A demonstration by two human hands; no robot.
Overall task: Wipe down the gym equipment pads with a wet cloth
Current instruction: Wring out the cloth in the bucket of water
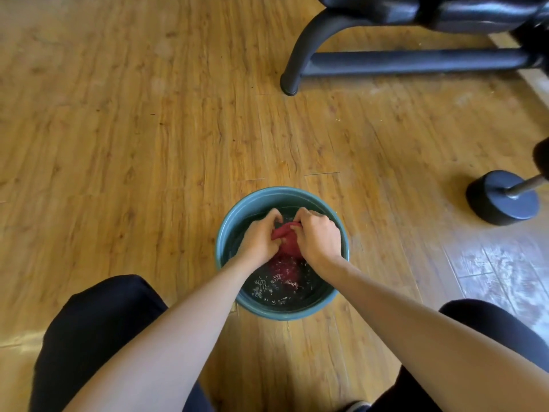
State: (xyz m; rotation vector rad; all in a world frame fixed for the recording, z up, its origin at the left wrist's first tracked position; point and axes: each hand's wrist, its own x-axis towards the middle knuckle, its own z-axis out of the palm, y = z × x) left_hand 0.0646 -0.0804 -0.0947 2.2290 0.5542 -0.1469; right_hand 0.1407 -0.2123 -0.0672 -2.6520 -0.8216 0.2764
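Two-handed wring step, prob., in round teal plastic bucket (282, 313), L hand (260, 234) & R hand (316, 237) clenched on soaked red cloth (286, 246); next: squeeze out, carry to black pad (445, 10) beyond bucket.

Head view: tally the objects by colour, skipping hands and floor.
Red: 1, cloth
Teal: 1, bucket
Black: 2, bench and dumbbell
Total: 4
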